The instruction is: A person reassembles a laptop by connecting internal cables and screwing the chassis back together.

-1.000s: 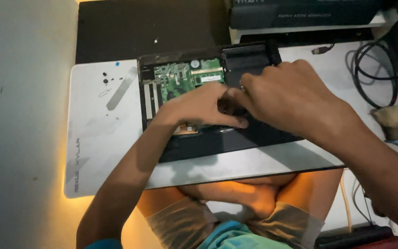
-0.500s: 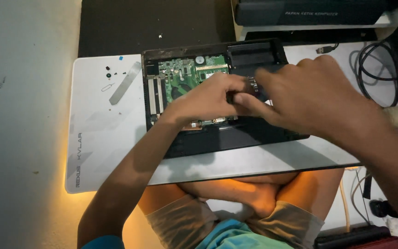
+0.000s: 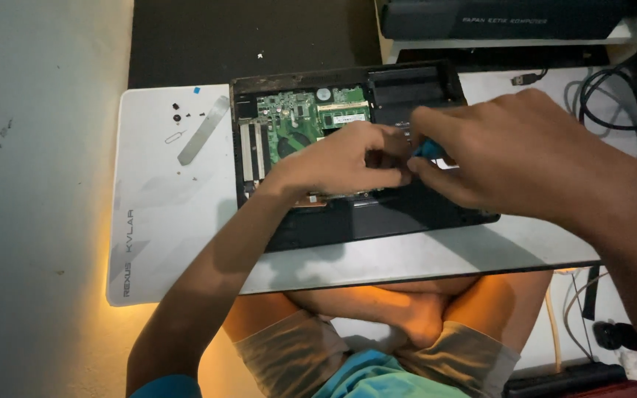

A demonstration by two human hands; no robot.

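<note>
bare forearms, grey-brown shorts [image 3: 296, 354], teal shirt [image 3: 377, 379], blue sleeve [image 3: 167, 387].

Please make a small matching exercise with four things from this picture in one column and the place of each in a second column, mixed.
Things:
1. green circuit board
2. metal strip
3. small blue tool
4. black cables

Places:
a. far right of the desk
b. inside the opened laptop
c. on the white mat, left of the laptop
d. between the two hands

Pairs: 1-b, 2-c, 3-d, 4-a

- Left hand [image 3: 340, 162] and right hand [image 3: 510, 155] meet over an opened laptop [image 3: 348, 147]; right fingers pinch a small blue tool [image 3: 427, 149]
- Green circuit board [image 3: 300, 121] exposed; laptop lies on a white mat [image 3: 164, 221]; metal strip [image 3: 203, 140] and screws [image 3: 177, 112] lie left
</note>
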